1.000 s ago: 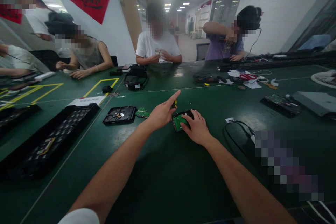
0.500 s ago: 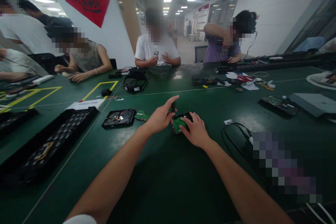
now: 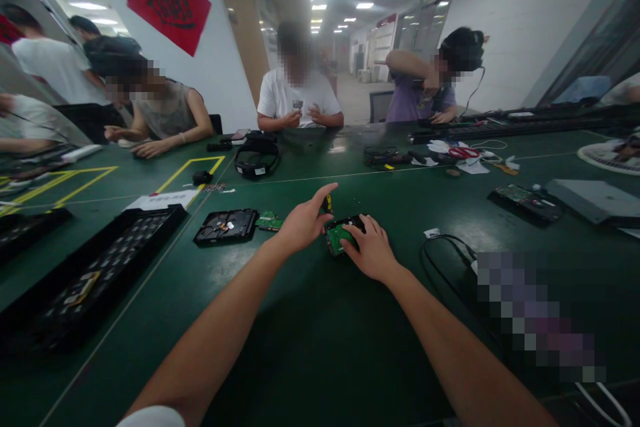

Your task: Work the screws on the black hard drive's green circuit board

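Two bare hands, both engaged. Left hand (image 3: 303, 225): index finger extended, thumb and remaining fingers closed around a yellow-and-black tool (image 3: 328, 203), its handle short, rounded and upright, its lower end hidden. Right hand (image 3: 369, 245): laid over a hard drive (image 3: 332, 244), thumb on the green circuit board, fingers bent over the far right part; whether it grips or only presses cannot be told.

One hard drive as above: a flat rectangular block, black casing, matt green board uppermost, lying on the table directly before the wearer, between the hands.

One table (image 3: 310, 347): dark green, smooth top with a soft sheen, thin pale lines across it.

One open drive casing (image 3: 226, 225): black, shallow, rectangular, with rounded recesses, left of the hands. Beside it, one loose circuit board (image 3: 270, 221), green, thin, irregular in outline, partly behind the left wrist.

One long tray (image 3: 173, 213): black, straight-walled, its floor patterned in small pale patches; a flat yellowish piece (image 3: 83, 288) inside.

To the right, one further drive (image 3: 525, 204), dark and blocky, near a grey box (image 3: 585, 199) with flat faces and crisp edges. Nearer, one looped cable (image 3: 434, 267), black, slender.
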A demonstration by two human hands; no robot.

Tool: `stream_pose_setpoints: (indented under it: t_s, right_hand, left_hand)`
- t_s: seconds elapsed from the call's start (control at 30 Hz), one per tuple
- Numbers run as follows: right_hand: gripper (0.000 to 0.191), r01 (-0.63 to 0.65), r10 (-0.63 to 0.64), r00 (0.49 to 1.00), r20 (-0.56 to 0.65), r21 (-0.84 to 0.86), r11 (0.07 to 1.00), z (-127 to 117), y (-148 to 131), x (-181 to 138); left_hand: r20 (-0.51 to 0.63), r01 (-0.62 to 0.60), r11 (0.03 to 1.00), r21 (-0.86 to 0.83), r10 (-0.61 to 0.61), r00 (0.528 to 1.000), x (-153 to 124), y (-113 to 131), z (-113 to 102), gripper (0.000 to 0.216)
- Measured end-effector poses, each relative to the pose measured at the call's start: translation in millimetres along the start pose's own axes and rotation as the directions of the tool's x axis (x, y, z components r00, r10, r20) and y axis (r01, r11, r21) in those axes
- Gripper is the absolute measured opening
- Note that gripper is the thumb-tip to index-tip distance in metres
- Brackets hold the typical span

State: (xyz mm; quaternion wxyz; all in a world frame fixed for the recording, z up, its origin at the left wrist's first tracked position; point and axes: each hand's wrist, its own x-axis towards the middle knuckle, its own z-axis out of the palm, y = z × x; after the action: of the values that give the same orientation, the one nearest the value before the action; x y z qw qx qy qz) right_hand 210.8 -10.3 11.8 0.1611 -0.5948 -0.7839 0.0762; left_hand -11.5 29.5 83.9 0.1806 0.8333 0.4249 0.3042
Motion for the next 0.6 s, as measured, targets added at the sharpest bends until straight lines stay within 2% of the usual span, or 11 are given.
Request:
stream_pose_setpoints:
  t_s: [0.07, 0.13, 0.37, 0.6]
  right_hand:
    - [0.053, -0.004, 0.004, 1.0, -0.002, 0.006, 1.0, -0.3, -0.3, -0.1]
    - [0.053, -0.005, 0.005, 1.0, 0.0, 0.01, 1.0, -0.9, -0.8, -0.1]
    - [0.054, -0.014, 0.014, 1.0, 0.018, 0.019, 1.0, -2.9, -2.4, 0.2]
    - [0.052, -0.004, 0.004, 1.0, 0.006, 0.0, 1.0, -2.6, -2.6, 0.5]
  left_hand:
    - [-0.044, 0.019, 0.994, 0.104, -0.015, 0.999, 0.1, -0.5, 1.9, 0.072]
    - [-0.049, 0.041, 0.989, 0.139, -0.035, 0.998, 0.0, -1.1, 2.8, 0.073]
    - [0.069, -0.005, 0.984, -0.177, 0.017, 0.997, -1.5, 3.1, -0.7, 0.079]
    - [-0.028, -0.006, 0.997, 0.074, 0.008, 1.0, -1.9, 5.2, 2.1, 0.079]
